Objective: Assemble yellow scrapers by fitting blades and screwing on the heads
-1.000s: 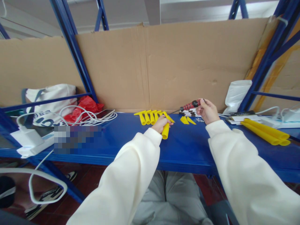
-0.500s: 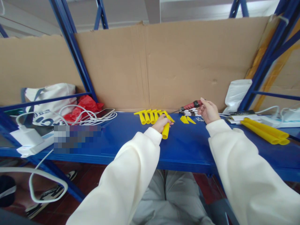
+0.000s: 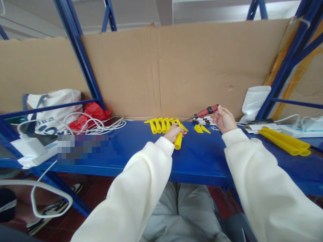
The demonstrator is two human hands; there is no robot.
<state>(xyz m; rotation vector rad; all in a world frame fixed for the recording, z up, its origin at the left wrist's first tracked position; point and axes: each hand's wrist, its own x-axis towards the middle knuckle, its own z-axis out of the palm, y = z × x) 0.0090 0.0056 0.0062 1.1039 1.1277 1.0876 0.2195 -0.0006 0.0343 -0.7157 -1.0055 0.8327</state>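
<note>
My left hand (image 3: 174, 133) is closed around a yellow tube (image 3: 178, 142), whose open end faces me. A flat yellow piece (image 3: 182, 125) sits across the tube's far end. My right hand (image 3: 224, 120) pinches the butt of a red-handled screwdriver (image 3: 206, 111) between its fingertips. The shaft slants down to the left, its tip close to the flat yellow piece; whether they touch I cannot tell. Left of my left hand stands a row of yellow tubes with crosspieces (image 3: 158, 126). Small yellow pointed pieces (image 3: 199, 128) lie between my hands.
White sticks with dark ends (image 3: 205, 120) and small screws (image 3: 215, 128) lie by my right hand. Loose yellow tubes (image 3: 285, 141) are at the right. White cables (image 3: 101, 125), a red plastic bag (image 3: 92, 116) and a power strip (image 3: 40, 156) occupy the left. Cardboard (image 3: 202, 67) backs the blue shelf (image 3: 202, 161).
The screwdriver's handle end has risen slightly, and my right hand has shifted its fingers on it. My left hand and the yellow tube have stayed in place.
</note>
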